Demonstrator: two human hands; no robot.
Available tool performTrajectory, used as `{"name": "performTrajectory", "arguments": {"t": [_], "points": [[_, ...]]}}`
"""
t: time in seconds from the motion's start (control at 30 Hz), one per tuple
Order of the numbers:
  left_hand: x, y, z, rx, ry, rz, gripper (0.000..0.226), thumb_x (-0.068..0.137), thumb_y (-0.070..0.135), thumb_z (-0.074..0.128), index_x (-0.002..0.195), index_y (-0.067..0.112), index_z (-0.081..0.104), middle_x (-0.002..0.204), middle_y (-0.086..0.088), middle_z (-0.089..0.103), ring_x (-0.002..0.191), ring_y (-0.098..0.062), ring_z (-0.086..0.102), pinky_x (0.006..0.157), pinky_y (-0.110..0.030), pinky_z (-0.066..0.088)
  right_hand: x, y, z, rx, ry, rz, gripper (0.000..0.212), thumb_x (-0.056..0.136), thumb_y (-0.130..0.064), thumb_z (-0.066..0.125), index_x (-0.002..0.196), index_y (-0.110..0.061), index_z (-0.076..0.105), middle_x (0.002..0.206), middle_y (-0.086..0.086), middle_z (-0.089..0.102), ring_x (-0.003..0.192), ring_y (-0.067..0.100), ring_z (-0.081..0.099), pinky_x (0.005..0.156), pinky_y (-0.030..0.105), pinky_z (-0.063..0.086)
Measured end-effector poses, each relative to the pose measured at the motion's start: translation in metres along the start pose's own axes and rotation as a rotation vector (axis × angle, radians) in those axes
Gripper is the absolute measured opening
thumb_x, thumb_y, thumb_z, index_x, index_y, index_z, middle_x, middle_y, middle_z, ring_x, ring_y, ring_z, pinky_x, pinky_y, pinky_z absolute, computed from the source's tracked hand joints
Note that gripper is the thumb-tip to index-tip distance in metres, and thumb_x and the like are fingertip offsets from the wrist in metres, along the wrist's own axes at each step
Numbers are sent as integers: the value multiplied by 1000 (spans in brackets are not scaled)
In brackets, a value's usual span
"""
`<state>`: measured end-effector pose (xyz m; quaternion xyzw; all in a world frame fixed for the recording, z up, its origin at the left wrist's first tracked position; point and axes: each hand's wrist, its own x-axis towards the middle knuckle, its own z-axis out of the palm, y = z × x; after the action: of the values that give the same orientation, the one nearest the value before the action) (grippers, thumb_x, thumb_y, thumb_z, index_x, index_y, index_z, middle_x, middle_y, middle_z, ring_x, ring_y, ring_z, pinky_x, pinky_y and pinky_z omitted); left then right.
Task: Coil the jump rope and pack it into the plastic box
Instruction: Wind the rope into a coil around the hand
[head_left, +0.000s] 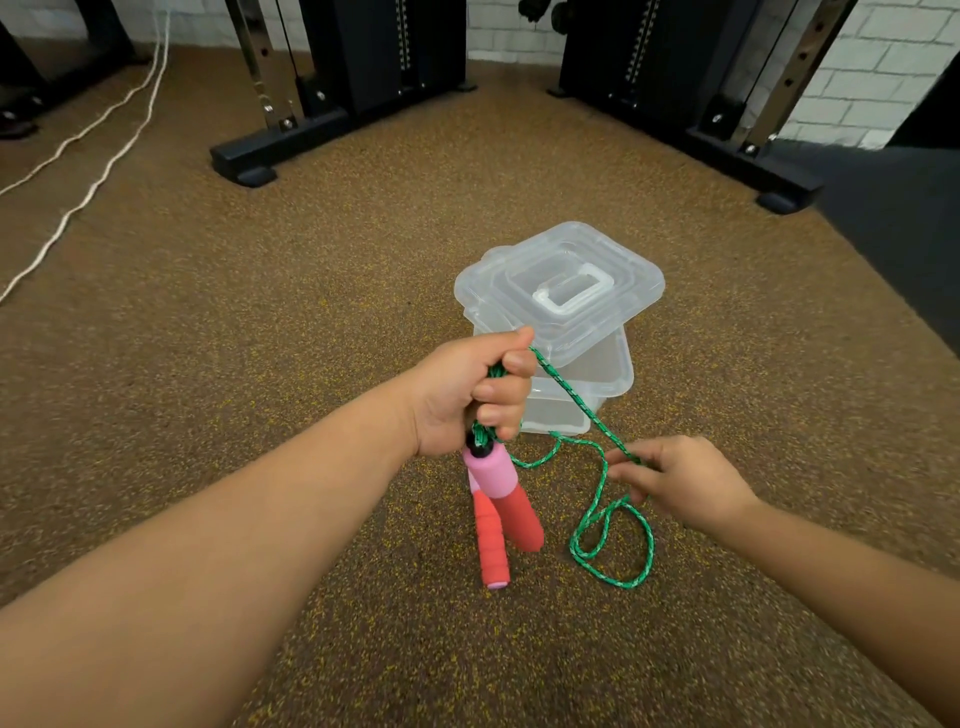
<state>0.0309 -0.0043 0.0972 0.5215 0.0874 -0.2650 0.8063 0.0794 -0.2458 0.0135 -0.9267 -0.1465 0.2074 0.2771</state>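
Jump rope (582, 410) gripped in left hand (467, 395), pinched by right hand (675, 480).

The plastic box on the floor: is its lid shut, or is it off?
Not shut. The lid lies loosely askew across the plastic box, turned off square so the box's near corner shows uncovered.

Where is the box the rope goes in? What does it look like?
Look at the speckled brown floor in front of the black gym machine. The plastic box stands there, just beyond the left hand gripping the green rope. It alone is see-through, with its lid sitting crooked on top.
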Motion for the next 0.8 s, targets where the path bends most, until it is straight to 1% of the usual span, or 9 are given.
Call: {"name": "performTrajectory", "arguments": {"t": [0.1, 0.2, 0.27, 0.37, 0.43, 0.5, 0.6, 0.7, 0.8], "points": [[0, 0, 3, 2, -9, -14, 42, 95, 41, 35, 57, 24, 38, 30, 9, 26, 30, -7, 27, 42, -21, 32, 3, -10, 0, -143, -45, -14, 44, 71, -47, 75, 112, -32, 67, 82, -6, 75, 72, 14, 70, 74, 30, 57], [1, -5, 5, 19, -43, -54, 43, 94, 42, 36, 56, 24, 41, 30, 9, 27, 29, -7, 28, 44, -22, 31, 9, -31, -9, -37, -134, -175, 87, 65, -42, 82, 140, -32, 39, 134, -11, 50, 124, 7, 47, 108, 28, 35], [1, -7, 6, 39, -63, -74, 43, 94, 42, 36, 56, 24, 42, 30, 9, 27, 29, -7, 29, 45, -24, 30, 9, -48, -13, 132, -141, -311, 84, 70, -33, 80, 141, -34, 35, 143, -11, 43, 132, 4, 39, 113, 28, 29], [2, -7, 7, 21, -77, -79, 42, 95, 42, 36, 57, 23, 42, 30, 9, 28, 29, -8, 30, 43, -21, 33, 10, -69, -11, 348, -208, -444, 45, 88, -17, 63, 126, -34, 48, 129, -8, 57, 117, -2, 50, 104, 20, 36], [1, -5, 8, -20, -72, -65, 42, 95, 40, 36, 57, 23, 44, 30, 8, 29, 29, -8, 31, 43, -21, 33, 7, -76, -4, 442, -263, -437, 20, 94, -16, 51, 111, -20, 61, 105, 1, 63, 94, 9, 53, 89, 28, 41], [2, -2, 8, -71, -31, -21, 41, 96, 40, 35, 61, 23, 46, 31, 8, 30, 30, -7, 32, 44, -21, 33, 5, -74, 7, 479, -235, -391, 23, 96, -22, 45, 103, -10, 63, 88, 4, 65, 84, 18, 53, 84, 38, 42], [4, 2, 4, -200, 77, 86, 37, 98, 38, 34, 79, 20, 60, 37, 8, 38, 35, -6, 39, 49, -21, 35, -4, -66, 21, 381, -146, -308, 22, 99, -27, 40, 92, -26, 61, 62, -6, 59, 63, 13, 53, 65, 34, 41], [6, 0, -1, -318, 92, 160, 41, 99, 32, 31, 107, 7, 63, 58, 6, 65, 47, -8, 57, 55, -19, 47, -17, -67, 27, 144, -93, -396, 18, 100, -25, 39, 92, -27, 55, 61, -13, 48, 55, -6, 48, 59, 19, 35], [6, -2, -1, -341, 45, 141, 54, 99, 36, 23, 112, -2, 59, 96, -7, 74, 77, -16, 71, 79, -26, 51, -22, -73, 25, -76, -127, -492, 17, 99, -30, 39, 92, -24, 53, 67, -19, 44, 62, -3, 44, 64, 25, 31]]}}
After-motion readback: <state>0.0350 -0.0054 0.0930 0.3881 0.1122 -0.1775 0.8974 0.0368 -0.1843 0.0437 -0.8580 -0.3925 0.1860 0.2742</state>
